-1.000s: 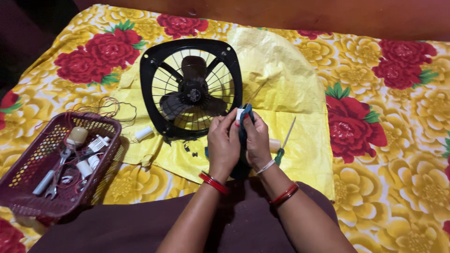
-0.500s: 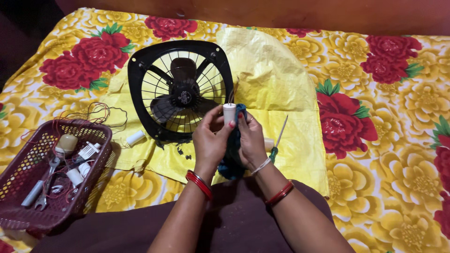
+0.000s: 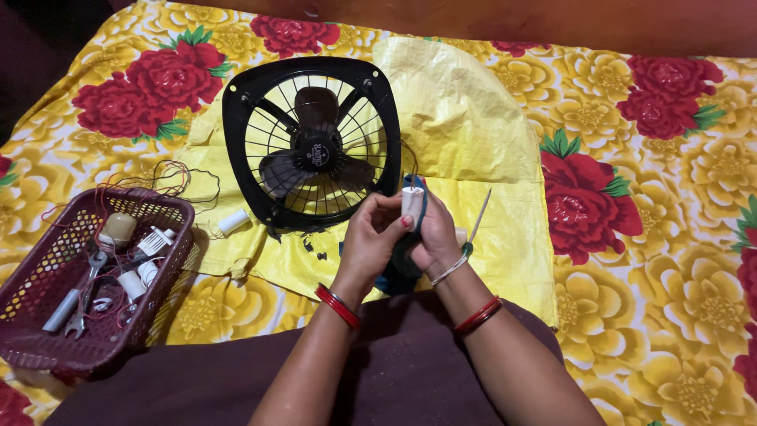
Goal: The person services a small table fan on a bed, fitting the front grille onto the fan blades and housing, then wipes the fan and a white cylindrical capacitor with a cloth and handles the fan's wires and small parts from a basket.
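Note:
My left hand [image 3: 371, 241] and my right hand [image 3: 432, 237] meet in front of a black exhaust fan [image 3: 311, 142] lying flat on a yellow plastic sheet [image 3: 465, 134]. Between the fingers of both hands is a small white cylinder [image 3: 412, 201], a capacitor-like part, upright, with thin wires running up from it. A dark blue cloth [image 3: 402, 268] hangs under my right hand, gripped with the part. Red bangles circle both wrists.
A maroon plastic basket [image 3: 47, 347] at the left holds pliers, a spanner, white parts and wires. A second white cylinder [image 3: 233, 222] lies beside the fan. A green-handled screwdriver [image 3: 475, 225] lies right of my hands. A floral bedsheet [image 3: 654, 237] covers the surface.
The view has shifted slightly. My hands stay together at the fan's lower right, turning the white cylinder in the blue cloth; it now stands upright between the fingertips.

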Demonstrator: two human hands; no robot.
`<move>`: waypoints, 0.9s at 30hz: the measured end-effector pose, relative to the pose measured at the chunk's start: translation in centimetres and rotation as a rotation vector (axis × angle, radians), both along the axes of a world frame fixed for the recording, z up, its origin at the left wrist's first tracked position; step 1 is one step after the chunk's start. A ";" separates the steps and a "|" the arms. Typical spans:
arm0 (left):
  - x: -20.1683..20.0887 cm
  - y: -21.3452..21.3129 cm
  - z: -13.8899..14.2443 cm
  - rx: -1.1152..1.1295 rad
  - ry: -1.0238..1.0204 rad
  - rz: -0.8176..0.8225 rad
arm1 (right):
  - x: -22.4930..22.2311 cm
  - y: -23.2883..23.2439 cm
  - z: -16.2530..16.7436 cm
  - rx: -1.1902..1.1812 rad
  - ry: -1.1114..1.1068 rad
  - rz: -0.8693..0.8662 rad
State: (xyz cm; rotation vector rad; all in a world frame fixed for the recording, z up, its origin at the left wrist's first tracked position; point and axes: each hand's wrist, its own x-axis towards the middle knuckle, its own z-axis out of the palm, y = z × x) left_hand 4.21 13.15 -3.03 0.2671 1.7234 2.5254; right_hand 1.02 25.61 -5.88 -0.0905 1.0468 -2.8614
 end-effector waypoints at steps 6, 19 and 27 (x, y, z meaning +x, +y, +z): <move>-0.1 1.1 1.5 -0.381 0.165 0.465 | 1.6 -2.4 1.5 0.134 -0.005 -0.057; 1.2 1.6 1.8 -0.351 0.203 0.189 | -0.5 1.0 -1.0 -0.137 -0.076 0.102; 0.1 0.6 2.3 -0.380 0.049 0.287 | 1.6 -1.8 2.6 0.003 0.079 0.115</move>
